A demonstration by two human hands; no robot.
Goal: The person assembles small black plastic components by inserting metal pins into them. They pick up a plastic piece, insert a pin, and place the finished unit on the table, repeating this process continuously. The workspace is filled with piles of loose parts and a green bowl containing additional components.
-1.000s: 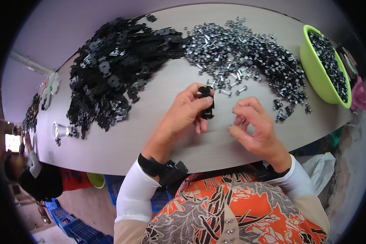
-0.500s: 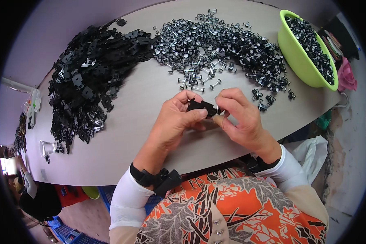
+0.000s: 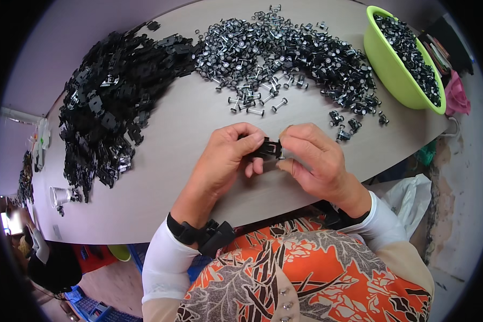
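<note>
Above the near part of the table, my left hand (image 3: pixel 220 155) is closed on a small black plastic part (image 3: pixel 265 148), thumb on top and fingers curled beneath. My right hand (image 3: pixel 316 161) pinches at the right end of that part, thumb below and fingers above. Between its fingertips shows a short silvery axle (image 3: pixel 282 151), set against the part's end; whether it is seated there I cannot tell. Beyond the hands lie loose metal axles with black wheels on both ends (image 3: pixel 279 104). Several small assembled black pieces (image 3: pixel 342 133) lie beyond my right hand.
A big heap of flat black parts (image 3: pixel 110 102) covers the table's left. A heap of wheeled axles (image 3: pixel 236 51) spreads across the far middle. At the right edge stands a green basin (image 3: pixel 383 70) full of small pieces. A clear cup (image 3: pixel 61 197) lies tipped at left.
The black part has been turned to lie more level, its slotted face now showing. My left thumb has drawn back along it. My right fingers remain at its right end.
</note>
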